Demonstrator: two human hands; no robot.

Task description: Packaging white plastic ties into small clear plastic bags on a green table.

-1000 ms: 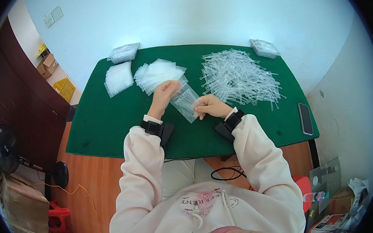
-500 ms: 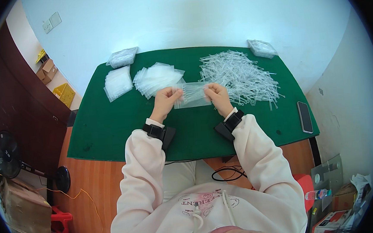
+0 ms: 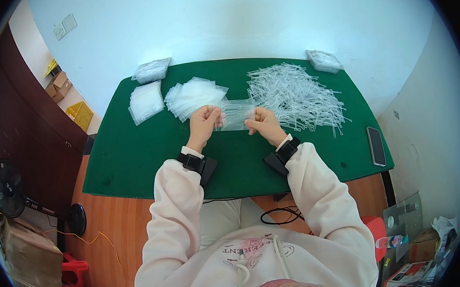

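Note:
Between my two hands a clear plastic bag (image 3: pixel 234 116) is stretched flat above the green table, with several thin clear plastic sticks lying lengthwise inside it. My left hand (image 3: pixel 203 125) is closed on the bag's left end, thumb on top. At the other end, my right hand (image 3: pixel 266 124) pinches the bag near its lower right corner. Just right of my hands spreads a large loose heap of clear sticks with small looped ends (image 3: pixel 297 96). Beyond my left hand lies a fanned pile of flat clear bags (image 3: pixel 193 96).
A neater stack of flat bags (image 3: pixel 146 102) sits further left. Filled bags (image 3: pixel 151 70) lie at the back left corner, and another filled pack (image 3: pixel 324 60) at the back right. A phone (image 3: pixel 376 146) rests by the right edge of the green table (image 3: pixel 232 170).
My right hand has shifted slightly left and down along the bag, its grip now nearer the lower corner. The bag's right end shows more. My left hand stays almost in place.

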